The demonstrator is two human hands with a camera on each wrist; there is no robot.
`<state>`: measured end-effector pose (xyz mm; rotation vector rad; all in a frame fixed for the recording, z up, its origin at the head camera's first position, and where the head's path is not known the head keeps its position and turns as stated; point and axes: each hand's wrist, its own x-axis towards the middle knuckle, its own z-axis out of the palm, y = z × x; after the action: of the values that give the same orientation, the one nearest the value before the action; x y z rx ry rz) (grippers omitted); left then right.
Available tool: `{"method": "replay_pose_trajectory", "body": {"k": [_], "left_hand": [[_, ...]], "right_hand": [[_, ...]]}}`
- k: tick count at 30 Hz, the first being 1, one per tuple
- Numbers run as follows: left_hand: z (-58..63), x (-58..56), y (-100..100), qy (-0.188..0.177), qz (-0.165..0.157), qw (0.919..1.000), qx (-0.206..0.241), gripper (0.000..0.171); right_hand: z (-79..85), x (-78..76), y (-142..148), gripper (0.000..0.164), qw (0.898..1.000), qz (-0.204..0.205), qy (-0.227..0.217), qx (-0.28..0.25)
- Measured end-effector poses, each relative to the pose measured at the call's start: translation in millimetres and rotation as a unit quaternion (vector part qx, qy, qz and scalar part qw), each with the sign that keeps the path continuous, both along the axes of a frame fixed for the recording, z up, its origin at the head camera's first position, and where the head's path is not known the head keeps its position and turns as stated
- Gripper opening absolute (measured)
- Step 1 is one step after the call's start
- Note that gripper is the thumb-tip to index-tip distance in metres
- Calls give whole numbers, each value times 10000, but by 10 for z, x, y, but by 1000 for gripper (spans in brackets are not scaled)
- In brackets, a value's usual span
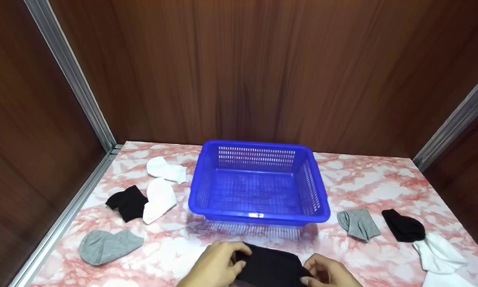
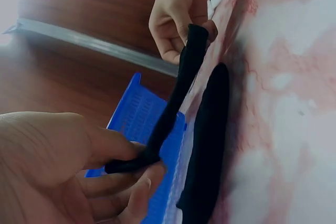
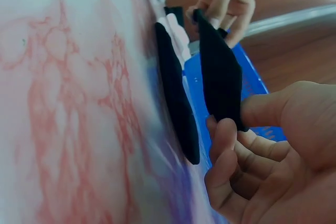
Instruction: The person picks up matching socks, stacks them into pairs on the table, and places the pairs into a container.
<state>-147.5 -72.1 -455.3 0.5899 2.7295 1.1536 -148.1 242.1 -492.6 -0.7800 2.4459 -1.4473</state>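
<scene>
A black sock (image 1: pixel 269 266) is stretched between both hands near the front of the table. My left hand (image 1: pixel 219 263) pinches one end of it between thumb and fingers. The other end is pinched by my right hand (image 1: pixel 328 272). Both wrist views show the held sock (image 2: pixel 176 95) (image 3: pixel 220 72) raised off the table, while a second black sock (image 2: pixel 205 145) (image 3: pixel 176 93) lies flat on the surface below it. In the head view I cannot tell that lower sock apart from the held one.
Behind the hands stands a blue plastic basket (image 1: pixel 259 217) with nothing in it. To the left lie a grey sock (image 1: pixel 109 246), a black sock (image 1: pixel 129 202) and white socks (image 1: pixel 159 199). At right are a grey sock (image 1: pixel 358 224), a black sock (image 1: pixel 404 226) and white socks (image 1: pixel 440 253). Wooden panels enclose the table.
</scene>
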Motion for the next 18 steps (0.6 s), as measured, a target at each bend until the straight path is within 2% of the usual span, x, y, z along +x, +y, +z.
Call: {"method": "replay_pose_trajectory", "body": {"k": [4,11,15,18], "left_hand": [[-81,54,-70,-268,63,9992,-273,17],[-208,86,-58,-259,-68,9931,-1137,16],[-184,74,-35,-264,-74,9861,-1638,19],[-132,75,-28,-178,17,9826,-1851,24]], "right_hand": [[-32,6,-6,15,9999,87,41,78],[-86,3,-36,18,9962,65,474,727],[-64,19,-39,19,9948,-22,521,880],[-31,43,-43,20,9917,-132,894,910]]}}
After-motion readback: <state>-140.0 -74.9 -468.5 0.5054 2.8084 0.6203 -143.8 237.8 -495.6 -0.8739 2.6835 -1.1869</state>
